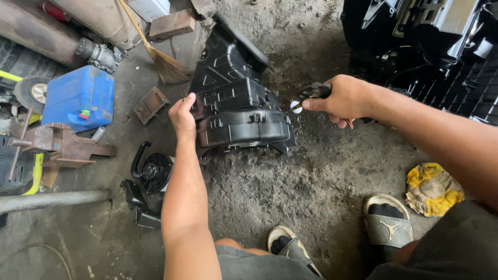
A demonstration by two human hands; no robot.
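Black plastic blower housing (pixel 236 111) lies on dirt floor (pixel 290 192); left hand (pixel 182 115) grips its left edge, right hand (pixel 345 98) closed round a black-handled tool (pixel 314 92) just right of housing.

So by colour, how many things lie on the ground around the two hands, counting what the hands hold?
Black: 3 – housing, round fan, tool handle
Blue: 1 – jerrycan
Yellow: 1 – rag
Total: 5
Left hand holds the housing; right hand holds the tool handle.

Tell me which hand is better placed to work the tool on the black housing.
Probably the right hand: it grips the tool, tip near the black plastic housing. The left hand steadies the housing's edge.
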